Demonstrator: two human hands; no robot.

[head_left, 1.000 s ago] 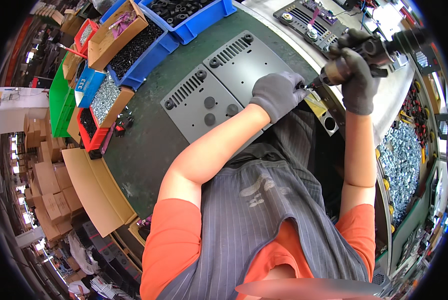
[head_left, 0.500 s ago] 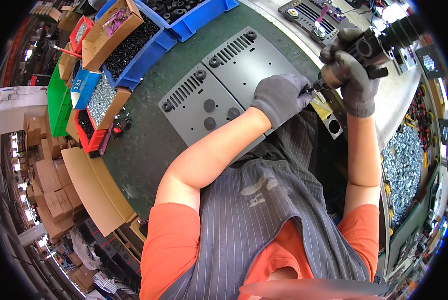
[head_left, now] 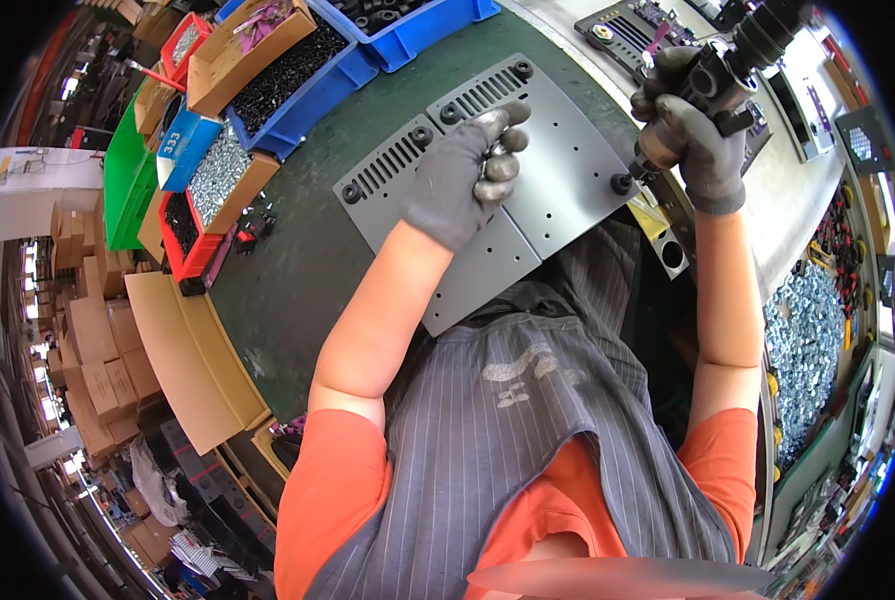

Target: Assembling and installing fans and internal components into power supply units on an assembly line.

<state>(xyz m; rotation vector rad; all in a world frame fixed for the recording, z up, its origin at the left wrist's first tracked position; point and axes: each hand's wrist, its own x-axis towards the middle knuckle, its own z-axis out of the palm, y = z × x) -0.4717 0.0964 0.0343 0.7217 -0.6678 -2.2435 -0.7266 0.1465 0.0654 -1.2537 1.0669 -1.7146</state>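
Grey vented panel [head_left: 558,190] lay on green mat | left hand [head_left: 463,175] pressed on panel centre, fingers curled, contents unclear | right hand [head_left: 693,135] gripped power screwdriver [head_left: 713,85] at panel's right corner foot [head_left: 622,183] | three black feet already seated along far edge, this one apparently being fastened

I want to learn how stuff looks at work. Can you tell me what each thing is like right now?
Grey metal plate: flat on the green table, black feet at its corners.
Left hand: gloved, curled, resting on the plate.
Right hand: gloved, closed around the power screwdriver.
Power screwdriver: tip down at the plate's corner.
Blue bin: open, holding black parts.
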